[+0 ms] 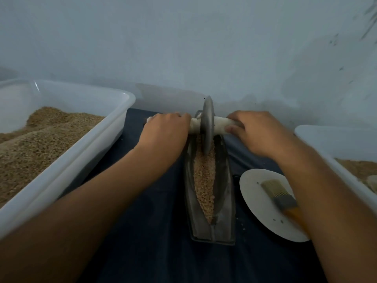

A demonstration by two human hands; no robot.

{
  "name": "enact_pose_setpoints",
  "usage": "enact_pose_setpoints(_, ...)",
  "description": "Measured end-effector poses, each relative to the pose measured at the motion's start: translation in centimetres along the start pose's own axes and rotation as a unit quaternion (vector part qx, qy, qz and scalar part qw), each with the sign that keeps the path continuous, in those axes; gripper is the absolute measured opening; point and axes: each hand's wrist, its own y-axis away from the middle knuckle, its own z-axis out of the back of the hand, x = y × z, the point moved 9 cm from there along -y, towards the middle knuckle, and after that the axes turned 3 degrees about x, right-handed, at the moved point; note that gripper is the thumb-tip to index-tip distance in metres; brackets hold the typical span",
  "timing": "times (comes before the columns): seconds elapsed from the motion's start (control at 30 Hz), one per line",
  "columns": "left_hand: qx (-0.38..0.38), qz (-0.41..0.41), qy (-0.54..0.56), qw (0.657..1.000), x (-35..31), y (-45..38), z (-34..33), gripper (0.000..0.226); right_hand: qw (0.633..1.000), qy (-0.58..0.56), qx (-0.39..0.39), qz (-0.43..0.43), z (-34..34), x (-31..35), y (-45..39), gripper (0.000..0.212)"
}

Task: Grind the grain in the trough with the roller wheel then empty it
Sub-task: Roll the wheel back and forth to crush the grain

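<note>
Roller wheel (207, 125): upright at the trough's far end, its edge down in the grain (204, 180).
Trough (226, 201): narrow metal, on dark cloth (155, 231), between two white tubs.
Left hand (166, 131): fingers wrapped over the handle (195, 125).
Right hand (257, 132): gripping the handle's other end.
Writing: none legible.

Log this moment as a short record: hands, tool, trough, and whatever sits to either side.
left hand: grips the left end of the handle
right hand: grips the right end of the handle
roller wheel: upright, at the far end of the trough
trough: on the dark cloth, grain along its groove
left side: white tub of grain
right side: brush lying on a round plate; second tub, partly out of frame
</note>
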Motion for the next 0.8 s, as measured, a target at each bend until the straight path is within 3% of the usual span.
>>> enact_pose_setpoints(0.07,0.031,0.010,0.002,0.999,0.2,0.2,0.0,0.016,1.000,0.011,0.028,0.002,0.4,0.3,0.2,0.030)
enact_pose_setpoints(0.2,0.117,-0.010,-0.041,0.992,-1.3,1.8,0.3,0.032,0.991,0.034,0.128,0.006,1.0,1.2,1.9,0.030)
enact_pose_setpoints(0.33,0.095,-0.042,-0.067,0.992,-2.4,3.6,2.9,0.017,0.980,0.056,0.192,0.008,1.8,2.5,4.0,0.039)
enact_pose_setpoints(0.53,0.102,-0.075,-0.103,0.987,-2.5,4.5,5.2,0.047,0.973,0.038,0.229,0.017,2.6,3.5,5.7,0.043)
enact_pose_setpoints(0.67,0.108,-0.049,-0.065,0.991,-1.6,3.4,3.5,0.039,0.977,0.019,0.212,0.018,2.0,2.8,4.3,0.031)
enact_pose_setpoints(0.8,0.050,-0.036,-0.030,0.998,-1.4,1.6,2.3,0.007,0.981,0.050,0.185,0.021,0.0,1.0,1.9,0.015)
